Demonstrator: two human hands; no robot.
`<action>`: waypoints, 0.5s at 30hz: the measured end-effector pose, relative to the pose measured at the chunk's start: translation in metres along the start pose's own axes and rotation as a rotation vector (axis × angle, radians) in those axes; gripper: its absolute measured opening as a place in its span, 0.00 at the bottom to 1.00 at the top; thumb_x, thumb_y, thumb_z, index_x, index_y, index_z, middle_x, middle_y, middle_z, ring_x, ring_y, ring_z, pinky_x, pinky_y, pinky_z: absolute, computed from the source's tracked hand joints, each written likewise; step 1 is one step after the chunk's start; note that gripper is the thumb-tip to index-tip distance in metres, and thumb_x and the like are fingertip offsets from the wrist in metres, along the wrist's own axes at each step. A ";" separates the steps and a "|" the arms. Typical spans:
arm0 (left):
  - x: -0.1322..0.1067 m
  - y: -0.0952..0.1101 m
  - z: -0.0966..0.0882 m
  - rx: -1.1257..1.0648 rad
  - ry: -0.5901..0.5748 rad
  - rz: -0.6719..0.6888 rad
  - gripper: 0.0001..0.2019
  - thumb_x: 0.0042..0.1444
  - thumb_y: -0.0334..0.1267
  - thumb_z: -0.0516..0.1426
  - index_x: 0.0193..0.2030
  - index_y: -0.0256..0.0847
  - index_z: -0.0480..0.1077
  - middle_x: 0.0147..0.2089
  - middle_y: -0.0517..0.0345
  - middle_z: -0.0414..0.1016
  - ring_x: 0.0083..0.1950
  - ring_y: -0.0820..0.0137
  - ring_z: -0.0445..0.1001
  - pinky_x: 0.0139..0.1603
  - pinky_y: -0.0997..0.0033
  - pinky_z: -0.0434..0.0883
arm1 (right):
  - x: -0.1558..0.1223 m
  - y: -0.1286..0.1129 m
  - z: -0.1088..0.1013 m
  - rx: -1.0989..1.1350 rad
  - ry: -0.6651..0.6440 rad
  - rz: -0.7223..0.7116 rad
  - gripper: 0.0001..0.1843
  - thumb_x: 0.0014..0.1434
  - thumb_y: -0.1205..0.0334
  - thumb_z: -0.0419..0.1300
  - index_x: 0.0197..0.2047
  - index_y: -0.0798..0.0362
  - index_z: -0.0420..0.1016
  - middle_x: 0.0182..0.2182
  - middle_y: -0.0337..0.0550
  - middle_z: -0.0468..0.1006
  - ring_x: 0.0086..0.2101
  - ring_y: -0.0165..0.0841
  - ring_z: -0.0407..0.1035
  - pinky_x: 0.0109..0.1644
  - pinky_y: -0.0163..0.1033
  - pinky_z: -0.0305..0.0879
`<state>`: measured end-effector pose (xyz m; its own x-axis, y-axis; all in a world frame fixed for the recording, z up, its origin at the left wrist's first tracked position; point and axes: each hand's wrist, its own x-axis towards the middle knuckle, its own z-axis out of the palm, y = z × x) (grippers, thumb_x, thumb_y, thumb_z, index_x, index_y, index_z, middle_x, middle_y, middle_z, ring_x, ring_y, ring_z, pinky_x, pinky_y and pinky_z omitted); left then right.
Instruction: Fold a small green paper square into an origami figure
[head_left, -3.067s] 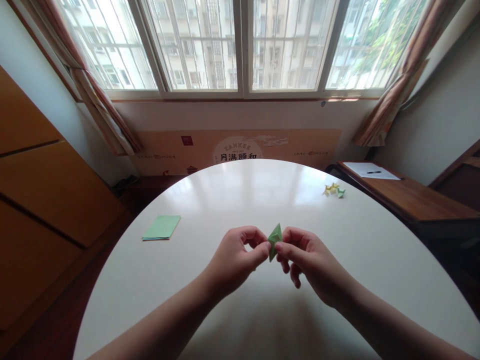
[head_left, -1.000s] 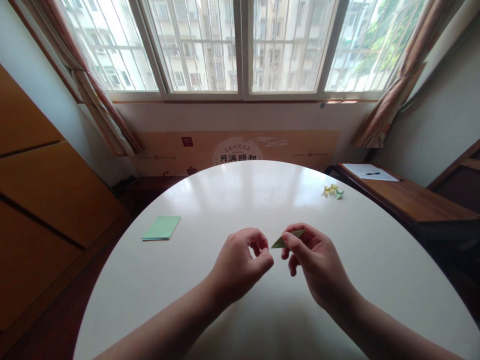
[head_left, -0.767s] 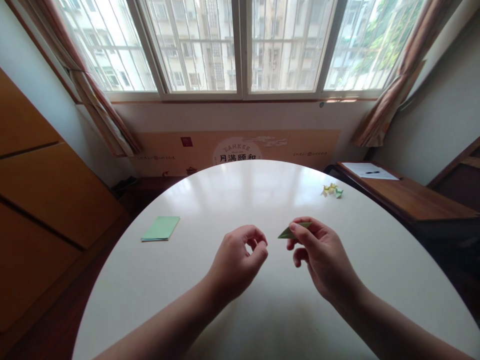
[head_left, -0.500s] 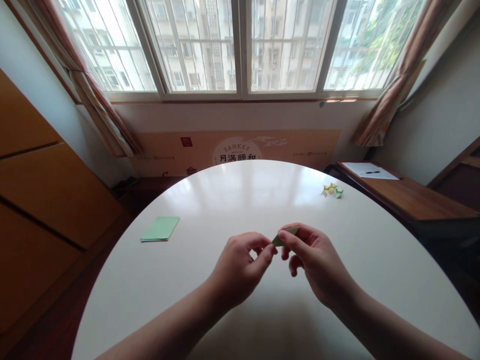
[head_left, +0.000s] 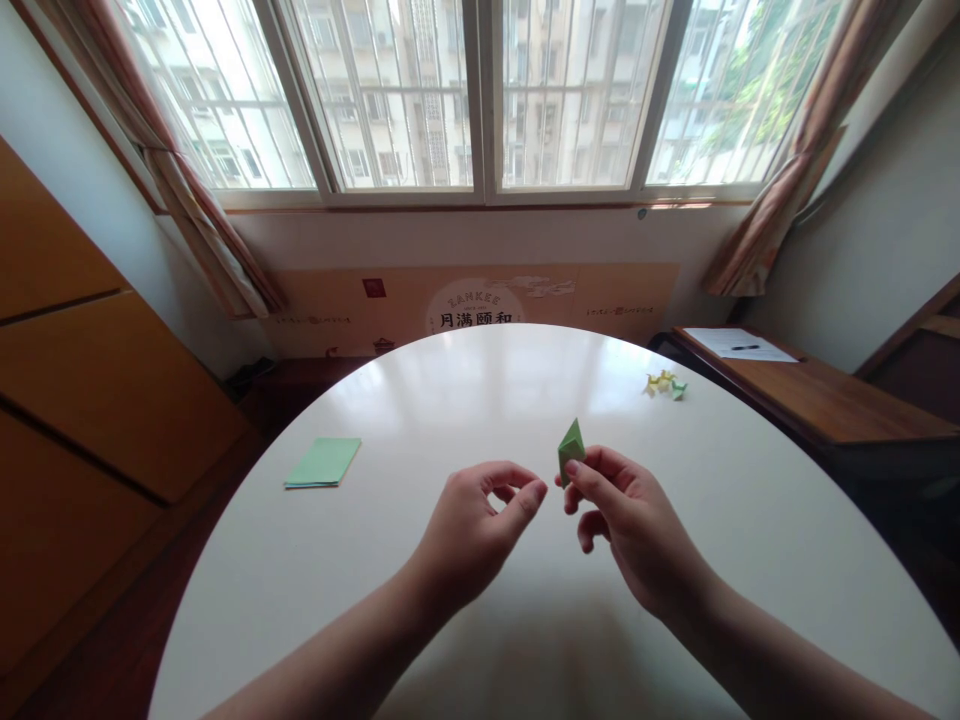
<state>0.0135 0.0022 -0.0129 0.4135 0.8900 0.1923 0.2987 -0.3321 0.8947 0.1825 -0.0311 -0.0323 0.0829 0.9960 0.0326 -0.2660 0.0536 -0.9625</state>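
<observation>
A small green folded paper [head_left: 571, 443] stands upright above the table, its pointed tip up and creased faces showing. My right hand [head_left: 626, 510] pinches its lower part between thumb and forefinger, while the other fingers curl loosely below. Just left of the paper is my left hand [head_left: 484, 525], thumb and forefinger tips brought together with nothing visible between them. A narrow gap separates these fingertips from the paper. Both hands are over the white round table [head_left: 420, 400].
A stack of square paper [head_left: 324, 463], light green on top, lies on the left of the table. Several small yellow and green folded paper pieces [head_left: 664, 382] sit at the far right. Beyond the edge, a wooden side table [head_left: 832, 395] holds white sheets [head_left: 739, 345] and a pen.
The folded paper has turned from lying slanted to pointing upward in my right hand. My left hand has let go of its corner and moved slightly left.
</observation>
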 end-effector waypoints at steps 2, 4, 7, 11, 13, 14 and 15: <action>0.000 0.003 -0.003 0.019 0.110 0.098 0.07 0.59 0.37 0.59 0.36 0.38 0.78 0.34 0.54 0.80 0.32 0.69 0.75 0.28 0.75 0.71 | 0.000 -0.002 0.000 -0.030 -0.012 0.008 0.13 0.59 0.52 0.66 0.34 0.54 0.76 0.32 0.42 0.76 0.28 0.30 0.66 0.19 0.28 0.61; -0.001 0.005 -0.004 0.013 0.164 0.195 0.06 0.58 0.33 0.60 0.40 0.39 0.79 0.38 0.53 0.80 0.34 0.69 0.76 0.27 0.76 0.71 | -0.002 -0.004 0.001 -0.076 -0.058 0.020 0.13 0.60 0.52 0.65 0.34 0.55 0.76 0.32 0.43 0.76 0.25 0.29 0.67 0.18 0.28 0.60; -0.002 0.006 -0.004 -0.007 0.143 0.249 0.10 0.57 0.31 0.61 0.45 0.41 0.79 0.43 0.52 0.80 0.34 0.70 0.77 0.26 0.77 0.72 | -0.006 -0.005 0.003 -0.159 -0.122 -0.004 0.15 0.60 0.51 0.65 0.34 0.56 0.76 0.26 0.40 0.75 0.22 0.28 0.67 0.17 0.28 0.60; -0.003 0.006 -0.004 -0.036 0.120 0.222 0.08 0.57 0.31 0.62 0.43 0.41 0.80 0.41 0.52 0.81 0.33 0.70 0.77 0.25 0.77 0.71 | -0.010 -0.008 0.006 -0.217 -0.145 -0.049 0.15 0.60 0.51 0.65 0.36 0.56 0.77 0.26 0.40 0.76 0.22 0.28 0.68 0.17 0.29 0.60; -0.004 0.007 -0.004 -0.048 0.125 0.205 0.07 0.56 0.30 0.62 0.41 0.41 0.81 0.39 0.53 0.82 0.33 0.70 0.77 0.25 0.77 0.70 | -0.011 -0.010 0.007 -0.221 -0.151 -0.051 0.15 0.60 0.50 0.65 0.37 0.56 0.78 0.28 0.42 0.78 0.23 0.30 0.70 0.18 0.29 0.61; -0.004 0.008 -0.004 -0.060 0.132 0.198 0.07 0.56 0.30 0.63 0.40 0.41 0.81 0.38 0.53 0.82 0.33 0.70 0.77 0.25 0.78 0.70 | -0.011 -0.010 0.007 -0.220 -0.154 -0.047 0.15 0.61 0.50 0.65 0.37 0.56 0.79 0.28 0.43 0.78 0.24 0.31 0.71 0.18 0.30 0.62; -0.005 0.008 -0.004 -0.075 0.142 0.194 0.06 0.56 0.30 0.63 0.39 0.41 0.81 0.37 0.53 0.82 0.33 0.69 0.78 0.25 0.77 0.70 | -0.011 -0.010 0.007 -0.215 -0.158 -0.040 0.16 0.61 0.50 0.65 0.38 0.56 0.79 0.29 0.44 0.79 0.25 0.32 0.71 0.18 0.30 0.62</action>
<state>0.0104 -0.0034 -0.0045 0.3304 0.8488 0.4129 0.1588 -0.4812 0.8621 0.1772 -0.0424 -0.0206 -0.0659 0.9931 0.0969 -0.0543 0.0934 -0.9941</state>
